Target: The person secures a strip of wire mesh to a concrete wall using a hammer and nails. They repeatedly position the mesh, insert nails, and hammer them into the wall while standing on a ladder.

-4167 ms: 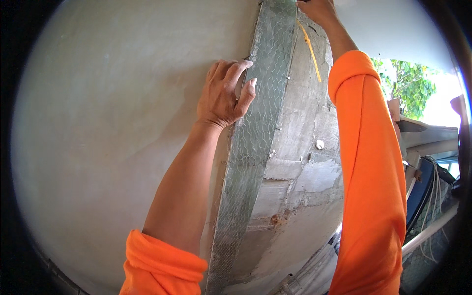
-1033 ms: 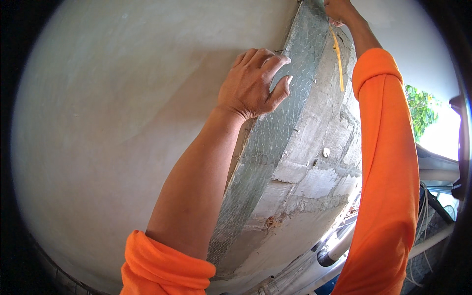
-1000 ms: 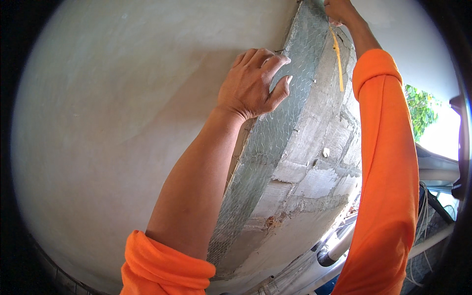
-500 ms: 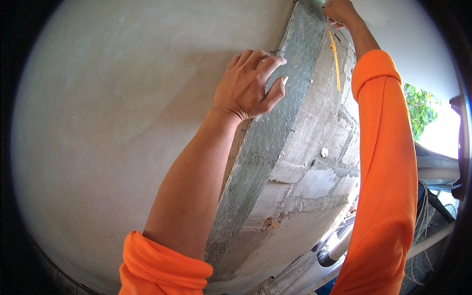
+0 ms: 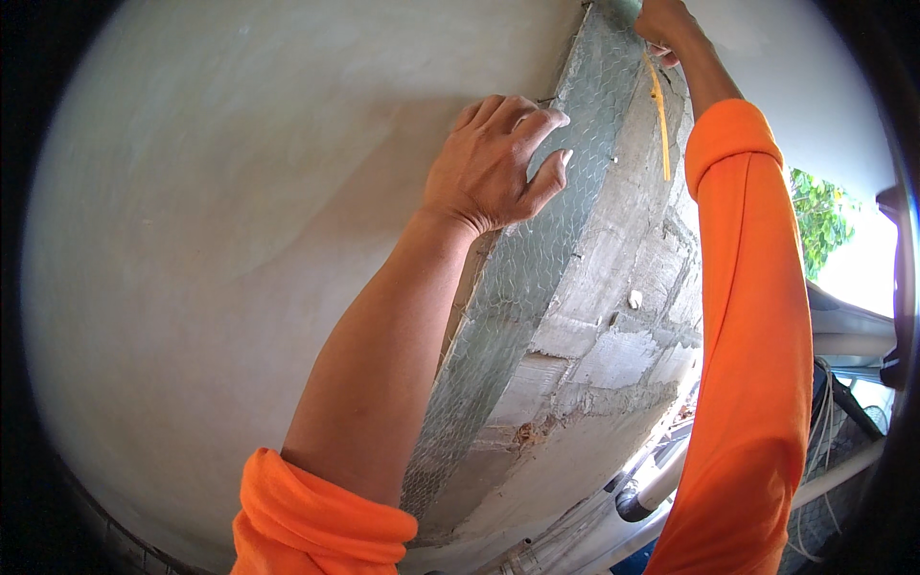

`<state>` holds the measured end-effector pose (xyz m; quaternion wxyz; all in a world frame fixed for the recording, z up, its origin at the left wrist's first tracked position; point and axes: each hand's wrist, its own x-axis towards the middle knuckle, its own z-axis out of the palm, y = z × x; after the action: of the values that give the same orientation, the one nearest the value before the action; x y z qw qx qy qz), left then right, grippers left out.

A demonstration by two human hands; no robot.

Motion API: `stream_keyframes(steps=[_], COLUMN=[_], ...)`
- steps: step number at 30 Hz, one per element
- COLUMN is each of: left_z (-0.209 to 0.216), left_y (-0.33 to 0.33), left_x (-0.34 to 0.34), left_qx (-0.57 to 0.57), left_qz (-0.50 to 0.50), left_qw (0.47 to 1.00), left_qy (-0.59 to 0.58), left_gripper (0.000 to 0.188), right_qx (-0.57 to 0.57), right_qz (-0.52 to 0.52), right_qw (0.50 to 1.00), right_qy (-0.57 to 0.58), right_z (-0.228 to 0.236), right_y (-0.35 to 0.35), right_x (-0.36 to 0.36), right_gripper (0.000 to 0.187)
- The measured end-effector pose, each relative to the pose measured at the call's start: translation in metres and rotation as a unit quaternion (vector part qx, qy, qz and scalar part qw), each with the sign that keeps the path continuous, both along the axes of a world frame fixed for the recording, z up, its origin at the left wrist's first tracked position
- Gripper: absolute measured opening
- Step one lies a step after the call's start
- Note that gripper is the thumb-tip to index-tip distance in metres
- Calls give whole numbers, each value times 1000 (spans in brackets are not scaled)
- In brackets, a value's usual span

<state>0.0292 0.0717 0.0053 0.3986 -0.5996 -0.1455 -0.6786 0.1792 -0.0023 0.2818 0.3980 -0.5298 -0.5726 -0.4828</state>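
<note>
A strip of wire mesh (image 5: 537, 254) runs diagonally down the wall, its hexagonal wires lying over a grey-green band. My left hand (image 5: 503, 163) rests against the plaster at the strip's left edge, with fingers bent but apart and thumb over the mesh. Nothing shows in its grasp. High up at the strip's right side, my right hand (image 5: 671, 31) is closed, its fingers curled together. What it holds, if anything, is hidden. Just below it hangs a thin yellow-orange strip (image 5: 661, 125); whether it is attached to the hand or the wall, I cannot tell.
Smooth plastered wall (image 5: 220, 220) spreads to the left. Rough blockwork (image 5: 613, 316) with mortar patches lies right of the mesh. Pale pipes (image 5: 843, 470) and hanging cords (image 5: 822, 431) crowd the lower right. Green leaves (image 5: 819, 216) show outside.
The wall, mesh and both hands appear shifted slightly to the right in the picture. My hands keep nearly the same pose and place on the wall.
</note>
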Motion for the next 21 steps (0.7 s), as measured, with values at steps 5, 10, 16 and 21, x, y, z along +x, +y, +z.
stream_keyframes(steps=[5, 10, 16, 21], left_z=[0, 0, 0, 0], left_y=[1, 2, 2, 0], left_x=[0, 0, 0, 0], left_qx=[0, 2, 3, -4], left_qz=[9, 18, 17, -1], left_qw=[1000, 1000, 1000, 1000], left_qy=[-2, -5, -7, 1], left_gripper=[39, 40, 39, 39], right_qx=[-4, -31, -41, 8], right_qz=[3, 0, -15, -64], right_qw=[1000, 999, 999, 993], right_qy=[0, -12, -22, -96], right_z=[2, 4, 16, 37], right_y=[2, 1, 13, 39], right_x=[3, 2, 6, 24], right_gripper=[29, 28, 25, 28])
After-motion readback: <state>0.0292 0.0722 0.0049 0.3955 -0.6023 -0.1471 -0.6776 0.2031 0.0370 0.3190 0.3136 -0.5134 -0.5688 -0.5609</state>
